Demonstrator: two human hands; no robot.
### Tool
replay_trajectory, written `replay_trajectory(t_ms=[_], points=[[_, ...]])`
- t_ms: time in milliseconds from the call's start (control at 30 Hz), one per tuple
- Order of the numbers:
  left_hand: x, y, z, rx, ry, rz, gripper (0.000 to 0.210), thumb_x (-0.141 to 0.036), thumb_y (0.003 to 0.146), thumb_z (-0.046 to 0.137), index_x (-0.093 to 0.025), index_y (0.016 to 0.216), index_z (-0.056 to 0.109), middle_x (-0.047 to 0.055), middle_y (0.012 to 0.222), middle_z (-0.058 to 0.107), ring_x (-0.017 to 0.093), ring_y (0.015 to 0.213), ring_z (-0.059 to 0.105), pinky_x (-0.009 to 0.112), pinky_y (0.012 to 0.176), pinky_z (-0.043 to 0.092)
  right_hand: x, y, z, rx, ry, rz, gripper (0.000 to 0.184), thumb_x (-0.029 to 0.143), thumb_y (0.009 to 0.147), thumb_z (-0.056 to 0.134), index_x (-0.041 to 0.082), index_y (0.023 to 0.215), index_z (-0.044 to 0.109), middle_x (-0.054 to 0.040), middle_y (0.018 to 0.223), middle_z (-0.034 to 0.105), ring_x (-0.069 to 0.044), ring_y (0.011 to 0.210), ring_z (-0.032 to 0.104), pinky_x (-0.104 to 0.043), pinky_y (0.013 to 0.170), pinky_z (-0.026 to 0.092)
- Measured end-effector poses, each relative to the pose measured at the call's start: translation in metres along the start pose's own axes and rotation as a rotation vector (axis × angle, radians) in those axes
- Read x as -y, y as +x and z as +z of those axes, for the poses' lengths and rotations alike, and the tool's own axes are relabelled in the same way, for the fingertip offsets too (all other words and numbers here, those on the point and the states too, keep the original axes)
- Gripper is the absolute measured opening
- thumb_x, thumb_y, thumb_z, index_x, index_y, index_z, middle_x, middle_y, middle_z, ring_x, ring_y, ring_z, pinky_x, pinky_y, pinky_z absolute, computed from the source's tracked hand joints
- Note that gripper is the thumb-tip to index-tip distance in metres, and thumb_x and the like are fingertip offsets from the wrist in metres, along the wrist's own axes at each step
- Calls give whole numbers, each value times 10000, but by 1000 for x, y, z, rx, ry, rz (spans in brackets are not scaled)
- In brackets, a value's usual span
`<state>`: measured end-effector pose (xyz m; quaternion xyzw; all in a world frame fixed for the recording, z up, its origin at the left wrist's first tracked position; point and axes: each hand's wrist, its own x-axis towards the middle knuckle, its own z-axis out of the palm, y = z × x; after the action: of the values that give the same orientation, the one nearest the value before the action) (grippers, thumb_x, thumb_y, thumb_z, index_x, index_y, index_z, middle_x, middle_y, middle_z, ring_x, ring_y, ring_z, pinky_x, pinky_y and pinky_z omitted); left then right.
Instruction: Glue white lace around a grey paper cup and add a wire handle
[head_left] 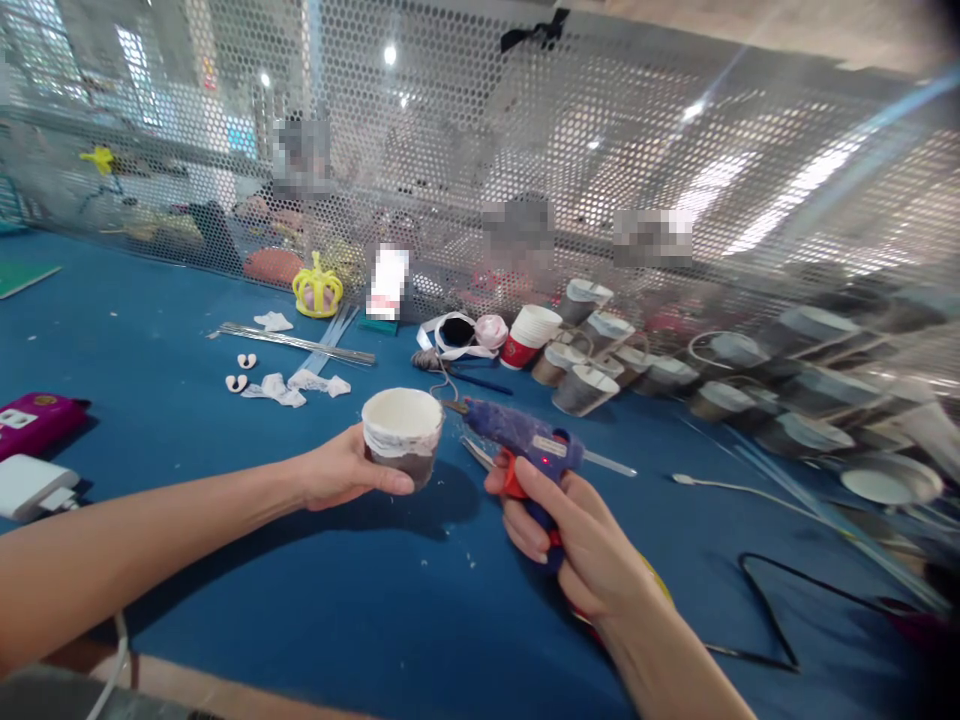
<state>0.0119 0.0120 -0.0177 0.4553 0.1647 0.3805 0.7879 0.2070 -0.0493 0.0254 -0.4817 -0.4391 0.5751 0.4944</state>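
Two hands (356,475) (559,520) apart, glue gun (517,430) beside cup rim (403,430)

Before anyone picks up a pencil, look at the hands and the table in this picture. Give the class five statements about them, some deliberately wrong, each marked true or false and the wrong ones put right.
1. The right hand grips a glue gun. True.
2. The left hand holds scissors. False: it holds a cup.
3. A clear stick juts from the back of the glue gun. True.
4. The glue gun's nozzle points away from the cup. False: it points toward the cup.
5. A yellow crown-shaped piece stands farther off than the cup. True.
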Motion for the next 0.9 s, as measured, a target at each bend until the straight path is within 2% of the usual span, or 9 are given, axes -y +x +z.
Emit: replay_trajectory(t_ms=[133, 233, 367, 500, 667, 767, 900], points=[[2, -1, 1, -7, 17, 8, 509, -104, 487, 761, -162, 965, 596, 54, 920, 624, 158, 895, 533, 297, 833, 365, -5, 0, 4, 41, 13, 42, 297, 394, 699, 629, 130, 820, 566, 71, 374, 407, -37, 315, 265, -203, 338, 152], [3, 0, 0, -1, 59, 35, 534, -127, 500, 761, -162, 997, 570, 44, 883, 610, 147, 836, 529, 292, 792, 375, -6, -3, 8, 76, -13, 59, 276, 395, 717, 610, 138, 806, 562, 78, 361, 385, -42, 313, 264, -205, 339, 155], [3, 1, -2, 4, 170, 67, 558, -144, 514, 760, -156, 1022, 530, 34, 844, 585, 133, 757, 511, 279, 710, 391, 1, -5, 5, 1, -78, -17, 272, 410, 734, 583, 140, 757, 567, 72, 351, 370, -52, 326, 270, -219, 360, 165], [0, 0, -3, -66, 283, 55, 659, -126, 491, 764, -158, 1084, 477, 47, 882, 580, 156, 797, 514, 292, 717, 414, 10, -3, -8, -89, -270, -115, 304, 444, 726, 576, 141, 704, 591, 53, 344, 397, -66, 350, 327, -231, 393, 226], [0, 1, -4, -83, 340, 66, 764, -137, 495, 761, -170, 1169, 401, 51, 915, 572, 158, 800, 523, 299, 718, 429, 15, -2, -20, -2, -571, -81, 306, 449, 724, 572, 150, 665, 607, 38, 343, 450, -77, 353, 368, -233, 403, 281], [0, 0, -4, -63, 356, 63, 795, -123, 503, 753, -164, 1194, 362, 48, 908, 567, 146, 782, 523, 292, 714, 428, 16, -2, -20, 8, -626, -70, 309, 446, 735, 557, 152, 655, 608, 33, 345, 465, -83, 355, 393, -231, 402, 293], [-1, -1, -3, -40, 376, 58, 794, -111, 510, 746, -164, 1196, 350, 43, 899, 565, 141, 772, 526, 295, 730, 423, 17, -3, -15, -51, -586, -78, 302, 435, 715, 580, 155, 603, 600, 33, 328, 449, -82, 340, 382, -233, 388, 282]])
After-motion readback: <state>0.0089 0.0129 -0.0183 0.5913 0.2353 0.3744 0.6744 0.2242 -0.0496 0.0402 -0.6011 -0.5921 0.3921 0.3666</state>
